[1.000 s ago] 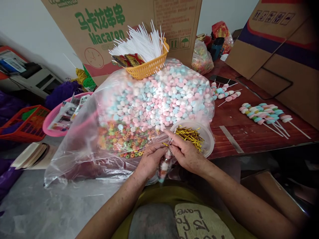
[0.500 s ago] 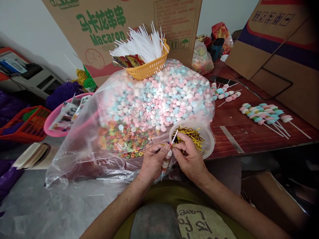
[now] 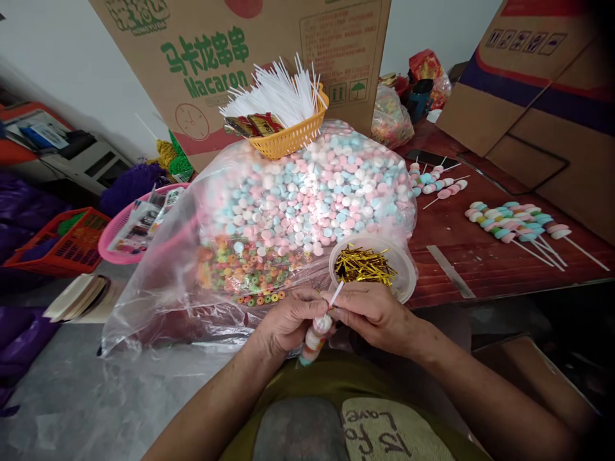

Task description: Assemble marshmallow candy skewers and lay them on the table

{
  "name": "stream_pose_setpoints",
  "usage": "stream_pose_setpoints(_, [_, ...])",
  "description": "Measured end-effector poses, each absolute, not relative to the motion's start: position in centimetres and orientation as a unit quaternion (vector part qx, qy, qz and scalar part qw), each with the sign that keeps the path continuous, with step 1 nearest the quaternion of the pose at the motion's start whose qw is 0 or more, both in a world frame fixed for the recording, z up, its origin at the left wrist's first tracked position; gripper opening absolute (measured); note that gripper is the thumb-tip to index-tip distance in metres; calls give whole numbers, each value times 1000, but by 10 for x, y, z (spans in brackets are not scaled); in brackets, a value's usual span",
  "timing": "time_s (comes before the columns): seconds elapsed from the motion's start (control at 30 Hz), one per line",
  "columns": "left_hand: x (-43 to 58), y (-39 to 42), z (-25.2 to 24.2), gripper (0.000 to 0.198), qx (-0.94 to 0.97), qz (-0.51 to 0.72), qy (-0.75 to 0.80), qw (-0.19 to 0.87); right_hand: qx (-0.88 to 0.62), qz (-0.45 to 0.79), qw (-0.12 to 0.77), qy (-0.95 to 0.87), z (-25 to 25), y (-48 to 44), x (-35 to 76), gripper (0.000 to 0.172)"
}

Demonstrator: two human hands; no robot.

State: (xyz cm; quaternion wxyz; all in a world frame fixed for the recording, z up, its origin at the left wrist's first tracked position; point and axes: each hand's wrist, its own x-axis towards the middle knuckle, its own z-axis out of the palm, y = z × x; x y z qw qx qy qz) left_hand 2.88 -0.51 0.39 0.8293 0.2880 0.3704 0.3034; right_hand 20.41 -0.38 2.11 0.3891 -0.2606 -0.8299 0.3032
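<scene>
My left hand (image 3: pixel 294 318) is closed round the upper end of a wrapped candy skewer (image 3: pixel 315 339), whose pastel pieces hang down toward my lap. From between my fingers the white stick (image 3: pixel 337 292) points up. My right hand (image 3: pixel 377 315) pinches at the neck of the same wrapper; a small shiny tie seems to be there, mostly hidden by the fingertips. Just beyond my hands is a round clear tub (image 3: pixel 408 282) of gold twist ties (image 3: pixel 366 264). A big plastic bag of pastel candies (image 3: pixel 307 192) lies behind, with ring-shaped candies (image 3: pixel 259 272) at its near side.
A yellow basket (image 3: pixel 291 139) of white sticks rests on the bag against a cardboard box (image 3: pixel 283 32). Finished skewers (image 3: pixel 516 221) lie on the red table (image 3: pixel 439 282) at right. A pink basin (image 3: pixel 113 240) and orange crate (image 3: pixel 62 253) are left.
My right hand has turned flatter and lower, uncovering more gold ties. The skewer now leans to the lower left, showing more of its pieces. The view has shifted slightly.
</scene>
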Motion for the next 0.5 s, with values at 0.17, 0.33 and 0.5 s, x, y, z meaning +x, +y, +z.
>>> stream_pose_setpoints(0.17, [31, -8, 11, 52, 257, 307, 299, 866, -228, 421, 349, -805, 33, -1, 202, 25])
stream_pose_setpoints(0.33, [34, -6, 22, 42, 239, 419, 359, 799, -320, 211, 443, -810, 22, -4, 186, 26])
stream_pose_setpoints(0.5, [27, -6, 37, 28, 382, 448, 451, 671, -335, 23, 384, -860, 14, 1, 181, 25])
